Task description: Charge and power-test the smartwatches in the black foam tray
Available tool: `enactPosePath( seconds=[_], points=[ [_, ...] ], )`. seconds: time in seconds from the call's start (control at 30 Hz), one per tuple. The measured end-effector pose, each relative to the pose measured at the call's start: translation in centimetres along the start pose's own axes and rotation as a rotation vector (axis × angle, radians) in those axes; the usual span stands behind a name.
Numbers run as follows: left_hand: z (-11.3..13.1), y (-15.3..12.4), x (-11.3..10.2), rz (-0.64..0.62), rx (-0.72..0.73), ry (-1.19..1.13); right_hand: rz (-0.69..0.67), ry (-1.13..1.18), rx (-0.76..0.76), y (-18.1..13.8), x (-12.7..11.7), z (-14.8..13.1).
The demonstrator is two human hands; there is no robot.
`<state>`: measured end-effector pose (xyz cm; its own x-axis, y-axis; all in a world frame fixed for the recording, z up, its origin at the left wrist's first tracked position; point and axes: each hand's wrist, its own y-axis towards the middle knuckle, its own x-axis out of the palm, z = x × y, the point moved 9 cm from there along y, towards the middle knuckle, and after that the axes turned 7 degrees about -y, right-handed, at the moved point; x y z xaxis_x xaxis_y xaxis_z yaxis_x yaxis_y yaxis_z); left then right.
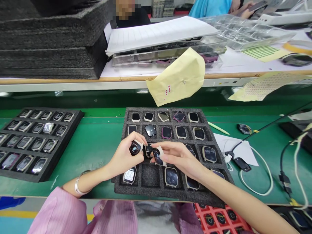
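Within the right hand (177, 155) sits a lit smartwatch (157, 156), fingertip-held.

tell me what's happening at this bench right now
A person's left hand holds one smartwatch and the right hand holds another smartwatch, both with lit screens, above a black foam tray. More watches sit in that tray's slots, and a second foam tray of watches lies off to the left.

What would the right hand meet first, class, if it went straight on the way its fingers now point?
Probably the left hand or the watch it holds, just ahead of the right hand; one view leaves depth unclear.
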<state>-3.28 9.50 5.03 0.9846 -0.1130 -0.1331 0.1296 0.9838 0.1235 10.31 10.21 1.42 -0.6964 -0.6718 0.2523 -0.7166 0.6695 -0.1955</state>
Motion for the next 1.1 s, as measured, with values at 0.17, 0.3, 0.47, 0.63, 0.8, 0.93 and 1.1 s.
enactPosePath(
  seconds=[0.17, 0.3, 0.47, 0.63, 0.8, 0.93, 1.1],
  points=[
    [-2.2, -0.3, 0.7, -0.051, -0.227, -0.211, 0.032, 0.076, 0.073, -0.1, -0.2, 0.7],
    [-3.9, -0.7, 1.6, -0.099, -0.396, -0.533, 0.050, 0.215, 0.159, 0.0, -0.5, 1.7],
    [-4.8, -1.3, 1.9, -0.116, -0.476, -0.718, 0.075, 0.264, 0.148, 0.1, -1.2, 1.9],
    [-4.9, -1.6, 2.1, -0.143, -0.482, -0.742, 0.086, 0.232, 0.098, 0.1, -1.5, 1.5],
    [-5.0, -1.7, 2.1, -0.150, -0.484, -0.669, 0.091, 0.169, 0.065, -0.1, -1.5, 1.4],
    [-5.0, -1.8, 2.0, -0.160, -0.481, -0.639, 0.089, 0.082, 0.058, -0.1, -1.6, 1.6],
    [-4.9, -1.7, 2.0, -0.158, -0.470, -0.615, 0.098, 0.038, 0.013, -0.1, -1.6, 1.3]
  ],
)
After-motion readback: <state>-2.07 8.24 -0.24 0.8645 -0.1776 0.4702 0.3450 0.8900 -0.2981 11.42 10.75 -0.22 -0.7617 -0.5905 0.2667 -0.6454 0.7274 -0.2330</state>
